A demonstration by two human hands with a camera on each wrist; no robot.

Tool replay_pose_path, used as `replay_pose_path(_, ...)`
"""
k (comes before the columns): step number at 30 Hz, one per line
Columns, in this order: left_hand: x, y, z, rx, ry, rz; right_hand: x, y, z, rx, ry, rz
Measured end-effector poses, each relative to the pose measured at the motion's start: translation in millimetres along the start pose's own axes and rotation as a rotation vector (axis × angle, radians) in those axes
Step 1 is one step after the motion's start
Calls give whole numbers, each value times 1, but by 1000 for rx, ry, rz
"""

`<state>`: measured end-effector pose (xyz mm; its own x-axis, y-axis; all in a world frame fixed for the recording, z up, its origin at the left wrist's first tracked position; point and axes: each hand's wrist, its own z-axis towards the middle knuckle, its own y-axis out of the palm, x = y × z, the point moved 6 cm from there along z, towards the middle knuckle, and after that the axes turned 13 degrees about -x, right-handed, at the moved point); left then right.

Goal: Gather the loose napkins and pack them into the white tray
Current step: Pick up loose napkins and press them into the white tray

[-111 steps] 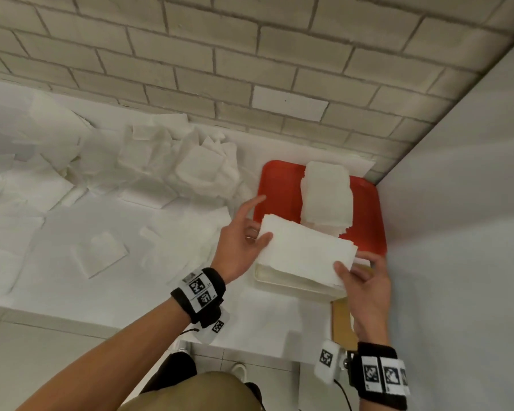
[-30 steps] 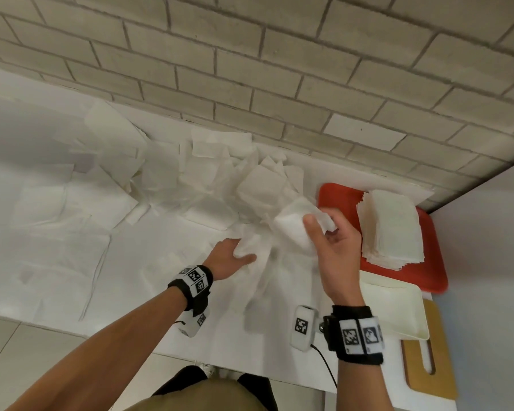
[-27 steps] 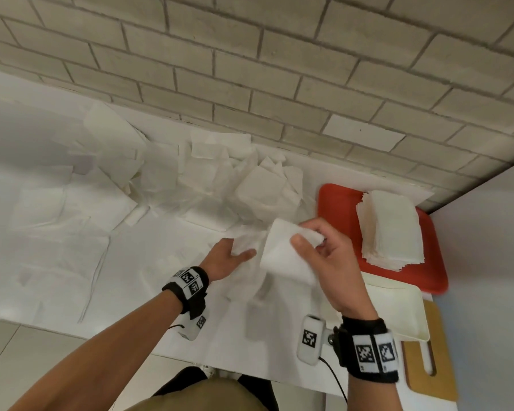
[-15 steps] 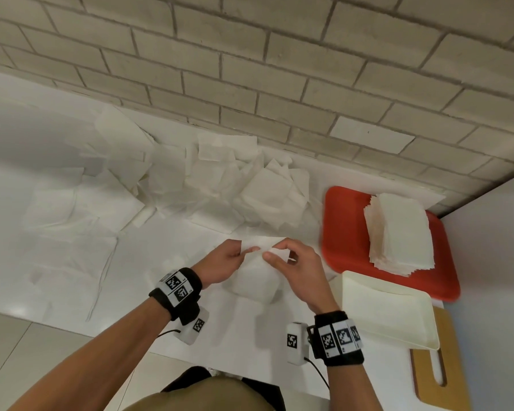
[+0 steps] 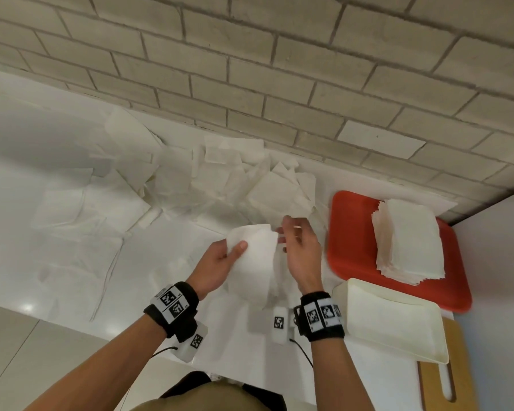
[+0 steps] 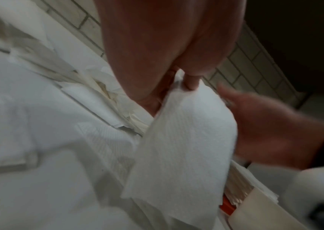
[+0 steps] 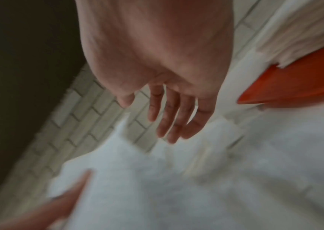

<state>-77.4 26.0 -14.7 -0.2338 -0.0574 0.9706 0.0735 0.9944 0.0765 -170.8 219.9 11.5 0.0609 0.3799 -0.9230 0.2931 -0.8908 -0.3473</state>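
Note:
My left hand (image 5: 224, 256) pinches a white napkin (image 5: 254, 262) by its top edge, thumb on the near face; the sheet hangs above the table. The left wrist view shows the napkin (image 6: 184, 140) hanging from my fingers. My right hand (image 5: 297, 241) hovers just right of it with straight, spread fingers (image 7: 169, 118) and holds nothing. The white tray (image 5: 398, 324) stands at the right near the front edge. A heap of loose napkins (image 5: 214, 179) lies against the brick wall.
A red tray (image 5: 347, 232) behind the white tray carries a neat napkin stack (image 5: 407, 235). A wooden board (image 5: 457, 378) lies under the white tray's right end. More flat napkins (image 5: 69, 209) spread to the left. A white wall closes the right side.
Both hands held the napkin half a second ago. Now my right hand has let go and opened beside it, while my left hand has lifted the sheet higher.

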Motion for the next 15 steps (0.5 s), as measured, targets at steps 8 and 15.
replay_pose_path(8,-20,-54,-22,336,-75,9,94,17,56,-218,401,-708)
replay_pose_path(15,-16,-80,-24,392,-83,68,84,3,40,-86,142,-348)
